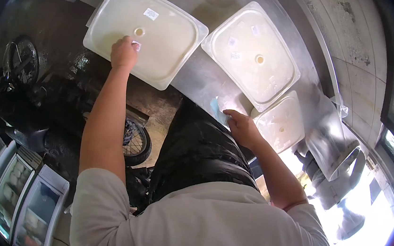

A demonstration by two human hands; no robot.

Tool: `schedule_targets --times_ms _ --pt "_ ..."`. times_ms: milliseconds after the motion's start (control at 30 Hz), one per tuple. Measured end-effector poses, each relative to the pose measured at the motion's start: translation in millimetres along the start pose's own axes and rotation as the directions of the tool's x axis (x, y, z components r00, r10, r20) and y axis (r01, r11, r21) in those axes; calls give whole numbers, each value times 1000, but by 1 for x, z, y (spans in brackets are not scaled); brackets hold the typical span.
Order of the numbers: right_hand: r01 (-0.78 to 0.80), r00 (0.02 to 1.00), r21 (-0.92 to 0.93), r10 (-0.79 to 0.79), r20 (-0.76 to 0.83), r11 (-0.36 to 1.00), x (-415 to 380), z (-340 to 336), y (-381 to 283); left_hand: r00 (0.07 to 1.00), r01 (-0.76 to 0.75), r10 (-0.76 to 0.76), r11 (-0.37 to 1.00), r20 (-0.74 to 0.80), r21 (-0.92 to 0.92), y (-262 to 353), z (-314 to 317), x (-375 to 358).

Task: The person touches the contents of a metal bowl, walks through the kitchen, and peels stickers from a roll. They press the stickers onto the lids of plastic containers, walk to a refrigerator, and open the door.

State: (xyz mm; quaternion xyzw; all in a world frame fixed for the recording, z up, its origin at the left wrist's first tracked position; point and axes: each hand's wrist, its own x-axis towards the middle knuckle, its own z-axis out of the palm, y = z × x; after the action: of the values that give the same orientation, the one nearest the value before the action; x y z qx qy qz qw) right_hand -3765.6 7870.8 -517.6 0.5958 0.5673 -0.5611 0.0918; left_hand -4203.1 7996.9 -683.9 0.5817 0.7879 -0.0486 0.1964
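My left hand (124, 53) is over the large white lidded tub (167, 39) on the left. Its fingers are pinched on a small white label (136, 46) against the lid, below the lid's round hole. A second printed label (151, 14) lies flat near the lid's far edge. Close to the counter's front edge, my right hand (244, 129) has thumb and forefinger together at a light blue, partly see-through strip (217, 109). Another white tub (253, 52) carries several labels around its round hole. Just past my right hand stands a smaller white tub (282, 124).
The tubs stand on a metal counter (194, 77), with a tiled wall (355, 53) beyond its right side. Clear plastic (326, 135) lies at the counter's right end. Below left are a motorbike wheel (138, 143) and glass-fronted fridges (39, 207).
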Motion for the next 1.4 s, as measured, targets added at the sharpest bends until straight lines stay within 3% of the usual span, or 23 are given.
schedule_targets --times_ms 167,233,300,333,367,467,533,633,667,733,767,833,933,967,1000,1033,1100,1133,1200,1300,1367,1400 --pt "-29 1000 10 28 6 1000 0 4 11 987 147 -145 989 -74 16 3 -11 -12" --pt "18 999 -8 -18 -46 1000 0 7 17 957 -89 96 995 -273 37 4 -5 -30" --pt "12 999 4 -12 -44 1000 -1 9 21 901 -336 346 938 -262 83 18 -2 -56" --pt "5 999 12 -5 -42 1000 -2 10 22 947 -268 302 932 -112 245 30 5 -74" --pt "3 999 15 -2 -46 1000 -2 12 25 973 -230 221 935 65 271 33 18 -80" --pt "10 997 -1 -10 -74 1000 -8 16 29 983 -178 162 957 86 229 37 31 -79" --pt "-64 998 41 65 -21 997 -14 19 31 993 -117 120 974 -4 195 37 33 -78" --pt "-179 984 32 178 18 983 -22 29 45 992 -123 121 958 24 258 27 38 -70" --pt "-128 992 46 128 0 991 -26 36 58 977 -160 185 966 -106 203 4 68 -61" --pt "-48 997 8 49 -58 999 -41 42 72 999 -19 28 963 -28 267 42 32 -69" --pt "-82 993 22 84 -88 996 -49 44 78 962 -92 154 961 -226 260 28 51 -64" --pt "-84 992 103 94 -89 991 -61 48 90 897 -190 227 973 -378 135 74 39 -83" --pt "-259 963 156 267 -38 953 -78 45 105 822 -502 448 862 -352 -74 145 52 -105" --pt "-255 960 225 274 -60 941 -89 42 112 865 -478 392 834 -314 -276 172 68 -120" --pt "-306 949 224 316 -6 925 -94 34 110 810 -583 522 761 -265 -283 186 81 -130" --pt "-253 952 261 288 -104 932 -94 52 133 879 -470 453 762 -150 -445 215 66 -153" --pt "-256 953 270 290 -93 928 -98 42 136 895 -394 445 810 18 -434 224 77 -169" --pt "-169 958 265 221 -181 949 -100 49 148 882 -432 471 785 -25 -444 222 79 -174" --pt "-178 960 326 236 -148 929 -103 43 148 868 -467 491 761 -72 -450 208 77 -176" --pt "-212 962 325 255 -97 922 -100 34 146 908 -402 418 864 -13 -302 180 67 -171" --pt "-230 962 307 264 -74 923 -96 31 143 914 -402 404 893 -33 -203 154 46 -158" --pt "-230 963 304 261 -65 924 -96 28 143 920 -386 372 915 -119 -121 142 35 -151"
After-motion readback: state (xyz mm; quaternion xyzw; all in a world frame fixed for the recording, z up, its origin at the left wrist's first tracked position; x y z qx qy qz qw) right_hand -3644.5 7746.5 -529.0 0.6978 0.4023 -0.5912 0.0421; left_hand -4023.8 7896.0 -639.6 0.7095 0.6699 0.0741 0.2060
